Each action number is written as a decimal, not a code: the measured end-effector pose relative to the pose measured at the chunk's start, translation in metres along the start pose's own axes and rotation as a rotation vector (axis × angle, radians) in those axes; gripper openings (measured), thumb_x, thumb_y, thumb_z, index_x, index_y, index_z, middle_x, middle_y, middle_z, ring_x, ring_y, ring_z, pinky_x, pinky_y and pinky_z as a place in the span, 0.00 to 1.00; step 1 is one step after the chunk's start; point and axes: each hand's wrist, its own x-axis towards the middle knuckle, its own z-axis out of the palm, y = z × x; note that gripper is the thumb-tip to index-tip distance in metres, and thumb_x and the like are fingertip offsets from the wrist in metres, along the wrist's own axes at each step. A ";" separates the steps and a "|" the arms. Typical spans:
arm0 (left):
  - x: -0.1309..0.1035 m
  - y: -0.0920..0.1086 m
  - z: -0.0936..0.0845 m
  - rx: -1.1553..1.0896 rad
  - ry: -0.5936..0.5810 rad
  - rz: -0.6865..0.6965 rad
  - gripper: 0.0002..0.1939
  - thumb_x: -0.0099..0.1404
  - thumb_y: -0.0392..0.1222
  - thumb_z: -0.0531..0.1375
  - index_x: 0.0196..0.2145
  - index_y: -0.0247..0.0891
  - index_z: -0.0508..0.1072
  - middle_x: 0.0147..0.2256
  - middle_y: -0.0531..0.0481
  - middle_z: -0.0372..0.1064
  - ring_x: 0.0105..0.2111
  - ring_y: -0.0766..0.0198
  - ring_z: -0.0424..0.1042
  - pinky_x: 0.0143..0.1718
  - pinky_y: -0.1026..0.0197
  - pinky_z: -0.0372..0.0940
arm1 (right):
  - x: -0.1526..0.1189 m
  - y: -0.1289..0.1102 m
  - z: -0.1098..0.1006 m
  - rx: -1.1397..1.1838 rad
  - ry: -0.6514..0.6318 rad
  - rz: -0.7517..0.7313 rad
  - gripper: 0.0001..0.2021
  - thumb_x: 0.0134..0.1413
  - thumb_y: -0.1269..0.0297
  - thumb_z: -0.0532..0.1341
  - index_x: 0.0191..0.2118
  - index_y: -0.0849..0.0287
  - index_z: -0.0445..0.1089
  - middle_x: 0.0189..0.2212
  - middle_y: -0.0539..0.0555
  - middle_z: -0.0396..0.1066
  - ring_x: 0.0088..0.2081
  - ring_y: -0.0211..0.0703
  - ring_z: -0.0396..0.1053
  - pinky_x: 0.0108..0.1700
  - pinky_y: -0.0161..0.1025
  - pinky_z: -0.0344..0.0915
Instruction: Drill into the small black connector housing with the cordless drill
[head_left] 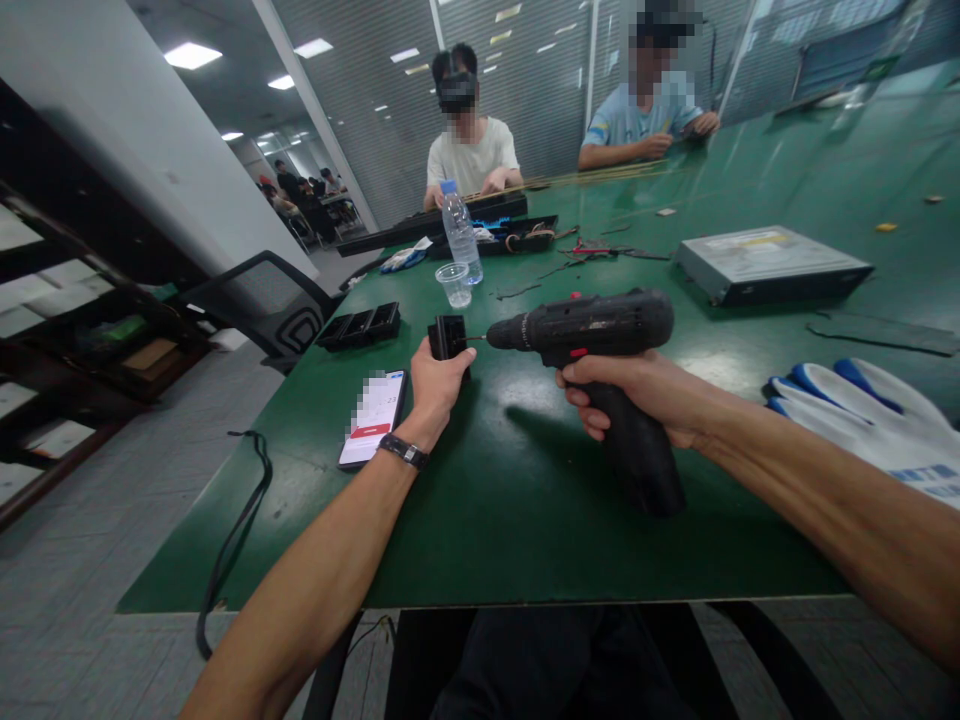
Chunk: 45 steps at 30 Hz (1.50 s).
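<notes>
My right hand (619,385) is wrapped round the grip of a black cordless drill (592,325), which lies level and points left. Its thin bit reaches a small black plastic part (448,337); whether the tip touches it or enters it I cannot tell. That part is held upright between the thumb and fingers of my left hand (440,378). Just left of my left wrist, a phone (373,420) with a lit screen lies on the green table (525,540). Farther left sits a black tray-like piece (361,327) with several compartments.
A water bottle (460,235) and a clear cup (454,287) stand beyond my left hand. A metal disc drive (772,265) and white-blue gloves (870,420) lie at the right. A black strap (244,525) hangs over the left edge. Two people sit across the table.
</notes>
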 end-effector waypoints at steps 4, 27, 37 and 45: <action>0.000 0.000 0.000 0.005 -0.004 0.000 0.19 0.55 0.40 0.73 0.44 0.35 0.78 0.39 0.47 0.77 0.36 0.60 0.74 0.40 0.58 0.70 | 0.001 0.001 -0.001 0.003 -0.015 -0.009 0.11 0.50 0.64 0.72 0.27 0.58 0.70 0.23 0.48 0.65 0.19 0.36 0.61 0.21 0.36 0.67; 0.001 -0.001 0.000 -0.013 -0.005 0.002 0.20 0.55 0.40 0.74 0.45 0.36 0.78 0.40 0.47 0.78 0.37 0.59 0.75 0.41 0.57 0.70 | 0.000 0.000 0.000 -0.006 -0.005 -0.001 0.12 0.49 0.63 0.74 0.28 0.57 0.69 0.23 0.49 0.65 0.20 0.37 0.61 0.21 0.37 0.67; 0.001 -0.002 0.001 -0.010 -0.003 0.010 0.19 0.55 0.40 0.74 0.44 0.36 0.78 0.39 0.47 0.77 0.37 0.59 0.75 0.43 0.57 0.70 | 0.000 0.000 0.000 -0.009 -0.014 0.001 0.12 0.48 0.64 0.74 0.28 0.57 0.69 0.23 0.48 0.65 0.20 0.36 0.61 0.21 0.36 0.67; -0.001 0.001 0.001 -0.007 -0.003 0.003 0.19 0.55 0.39 0.74 0.44 0.36 0.77 0.39 0.47 0.77 0.38 0.59 0.75 0.43 0.56 0.71 | 0.000 -0.001 0.002 -0.013 0.001 -0.006 0.13 0.47 0.63 0.74 0.26 0.58 0.69 0.23 0.48 0.64 0.19 0.36 0.62 0.20 0.36 0.67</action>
